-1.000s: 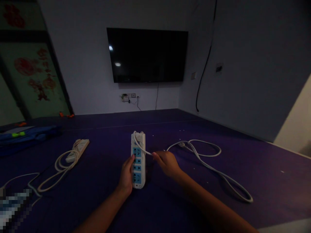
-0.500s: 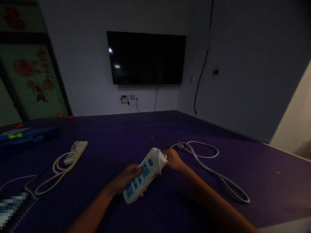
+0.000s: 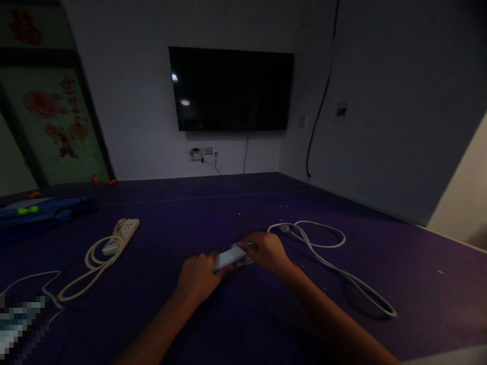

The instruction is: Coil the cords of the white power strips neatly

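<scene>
A white power strip (image 3: 230,257) lies turned on its side low over the purple floor mat (image 3: 243,314), held between both hands. My left hand (image 3: 198,278) is closed around its near end. My right hand (image 3: 267,251) is closed over its far end, where the cord leaves. The strip's white cable (image 3: 331,266) runs off to the right in loose loops on the mat, with its plug (image 3: 283,227) lying at the far end. The strip's socket face is hidden from view.
A second white power strip (image 3: 122,230) with a coiled cable (image 3: 91,263) lies on the mat to the left. A blue object (image 3: 41,213) lies at far left. A dark television (image 3: 231,88) hangs on the far wall above a wall socket (image 3: 203,151).
The power strip has gone from upright with its blue sockets facing me, through a tilt, to lying low on its side. Both hands have dropped closer to the mat with it.
</scene>
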A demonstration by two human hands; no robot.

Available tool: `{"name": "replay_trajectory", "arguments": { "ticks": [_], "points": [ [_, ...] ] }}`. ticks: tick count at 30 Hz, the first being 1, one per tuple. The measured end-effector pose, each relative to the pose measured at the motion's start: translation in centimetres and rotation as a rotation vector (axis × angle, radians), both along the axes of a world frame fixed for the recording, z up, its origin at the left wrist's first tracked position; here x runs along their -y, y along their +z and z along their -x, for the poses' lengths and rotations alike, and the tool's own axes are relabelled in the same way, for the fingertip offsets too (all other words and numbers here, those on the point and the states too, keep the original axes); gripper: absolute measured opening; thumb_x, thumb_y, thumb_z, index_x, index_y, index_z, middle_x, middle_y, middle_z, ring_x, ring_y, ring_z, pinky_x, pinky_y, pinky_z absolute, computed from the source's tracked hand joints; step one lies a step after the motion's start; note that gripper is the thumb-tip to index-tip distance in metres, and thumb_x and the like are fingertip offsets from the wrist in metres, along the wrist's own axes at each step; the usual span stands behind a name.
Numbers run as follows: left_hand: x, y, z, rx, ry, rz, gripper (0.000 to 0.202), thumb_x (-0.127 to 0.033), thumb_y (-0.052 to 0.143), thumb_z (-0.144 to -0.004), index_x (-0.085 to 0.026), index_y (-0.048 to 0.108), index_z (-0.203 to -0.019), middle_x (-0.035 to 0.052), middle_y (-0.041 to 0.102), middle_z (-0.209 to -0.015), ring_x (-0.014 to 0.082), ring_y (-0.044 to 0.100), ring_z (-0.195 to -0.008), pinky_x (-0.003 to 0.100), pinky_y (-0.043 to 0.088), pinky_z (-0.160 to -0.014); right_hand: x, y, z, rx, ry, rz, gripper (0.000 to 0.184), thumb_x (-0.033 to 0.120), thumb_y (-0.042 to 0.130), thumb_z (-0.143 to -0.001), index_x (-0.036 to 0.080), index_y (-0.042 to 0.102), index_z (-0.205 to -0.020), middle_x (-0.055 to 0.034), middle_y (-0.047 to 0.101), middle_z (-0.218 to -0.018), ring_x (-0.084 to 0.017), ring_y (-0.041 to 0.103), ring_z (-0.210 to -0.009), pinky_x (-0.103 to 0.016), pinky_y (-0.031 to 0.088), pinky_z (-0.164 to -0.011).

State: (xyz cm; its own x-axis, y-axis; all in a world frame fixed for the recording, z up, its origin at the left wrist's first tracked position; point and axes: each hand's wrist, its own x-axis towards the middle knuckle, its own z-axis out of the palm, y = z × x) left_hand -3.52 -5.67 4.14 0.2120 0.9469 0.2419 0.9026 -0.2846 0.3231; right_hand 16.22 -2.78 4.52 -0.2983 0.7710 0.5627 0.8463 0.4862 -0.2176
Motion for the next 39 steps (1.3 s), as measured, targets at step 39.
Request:
{"name": "replay_trajectory", "arguments": {
  "ticks": [39],
  "points": [
    [0.3,-1.4,-0.2,1.369,-0.397,0.774,0.047,-0.057,0.066,-0.065,-0.012,0.061,-0.079,0.0071,0.064,-0.060,0.0212,0.063,-0.051,0.032,0.051,-0.045,-3.6,-3.6,-2.8,-0.186,0.169,0.050,0.051,0.054,0.040,-0.081,0.015,0.052,-0.051,-0.0011,0.051,-0.051,-0.012,0.045,-0.050,-0.024,0.025,-0.050]
  ]
}}
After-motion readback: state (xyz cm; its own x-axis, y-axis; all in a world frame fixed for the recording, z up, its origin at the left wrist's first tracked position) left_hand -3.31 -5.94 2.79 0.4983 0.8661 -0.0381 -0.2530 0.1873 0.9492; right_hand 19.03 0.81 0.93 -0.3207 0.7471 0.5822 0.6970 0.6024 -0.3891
